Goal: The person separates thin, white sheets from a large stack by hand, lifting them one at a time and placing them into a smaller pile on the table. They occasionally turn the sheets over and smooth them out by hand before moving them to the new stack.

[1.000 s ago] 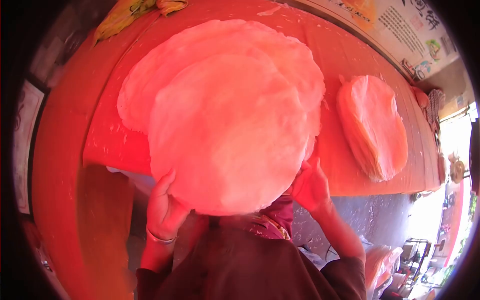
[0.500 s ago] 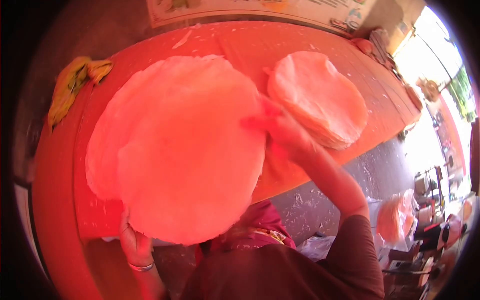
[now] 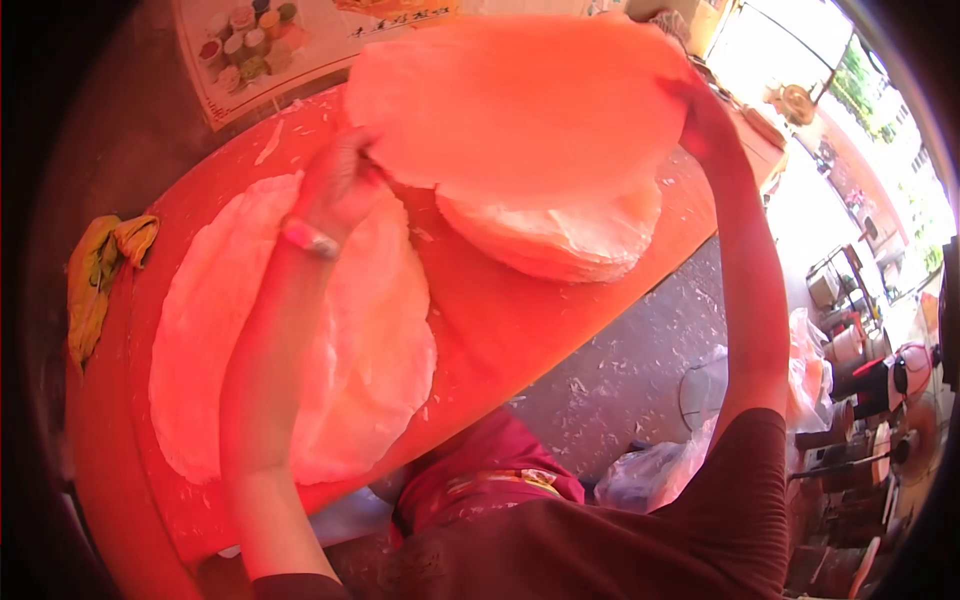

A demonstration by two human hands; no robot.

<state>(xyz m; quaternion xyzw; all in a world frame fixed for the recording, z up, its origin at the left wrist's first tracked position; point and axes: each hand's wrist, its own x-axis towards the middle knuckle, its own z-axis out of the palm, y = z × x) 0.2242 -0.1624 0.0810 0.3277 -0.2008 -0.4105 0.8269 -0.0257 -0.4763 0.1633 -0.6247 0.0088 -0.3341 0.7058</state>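
Note:
A large thin round sheet point(image 3: 520, 110) is stretched between my two hands, above the back of the red table point(image 3: 490, 320). My left hand point(image 3: 340, 185), with a bangle at the wrist, pinches its left edge. On the right, my right hand point(image 3: 700, 115) grips the opposite edge. Beneath the raised sheet sits a smaller stack of round sheets point(image 3: 580, 235), partly covered by it. Another pile of large sheets point(image 3: 370, 340) lies at the left of the table, partly hidden behind my left forearm.
A yellow cloth point(image 3: 92, 290) lies at the table's left edge. A printed poster point(image 3: 330, 50) is behind the table. Plastic bags point(image 3: 655, 475) and scraps are on the floor. Stools and fans point(image 3: 900, 450) stand at the far right.
The large sheet has been lifted off the left pile and carried right and back, over the smaller stack. Both my hands have moved up with it, and the view has shifted.

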